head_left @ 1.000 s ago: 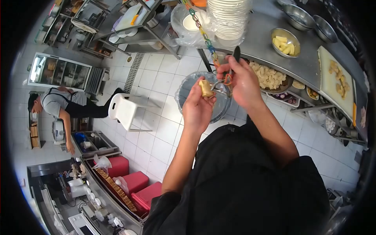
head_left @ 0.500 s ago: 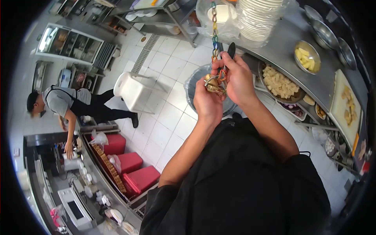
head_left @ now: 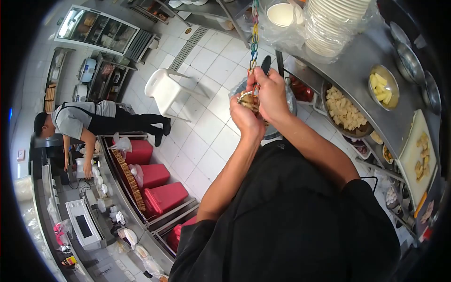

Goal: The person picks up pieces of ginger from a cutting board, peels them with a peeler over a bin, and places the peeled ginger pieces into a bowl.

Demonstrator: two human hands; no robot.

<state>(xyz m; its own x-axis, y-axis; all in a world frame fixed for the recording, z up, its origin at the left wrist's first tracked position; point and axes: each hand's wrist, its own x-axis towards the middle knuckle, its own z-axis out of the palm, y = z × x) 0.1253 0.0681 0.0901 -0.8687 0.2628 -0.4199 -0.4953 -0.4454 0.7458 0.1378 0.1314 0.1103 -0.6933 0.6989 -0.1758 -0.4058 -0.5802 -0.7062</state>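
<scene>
My left hand (head_left: 246, 120) is cupped, fingers curled, around a small bundle of brassy-brown and silvery pieces (head_left: 250, 101) with a curved metal ring; their exact kind is unclear. Fingers bent and pressed together, my right hand (head_left: 274, 96) pinches the lower end of a multicoloured link chain (head_left: 254, 36) just above that bundle. A black, round-ended piece (head_left: 266, 64), like a handle, sticks up behind the right fingers. Both hands touch at the bundle. Below them stands a bin with a plastic liner (head_left: 289, 104), partly hidden by my hands and arms.
On the right, a steel counter (head_left: 338, 75) holds stacked white bowls (head_left: 331, 23), a metal bowl of yellow chunks (head_left: 383, 89) and a cutting board (head_left: 408, 160). Below is a pan of pale pieces (head_left: 345, 108). A white chair (head_left: 164, 91), red bins (head_left: 164, 197) and another person (head_left: 89, 117) are left.
The view has shifted, and my hands sit slightly further left. My right hand is now higher on the chain. The other person's legs have come together, with both arms over the counter.
</scene>
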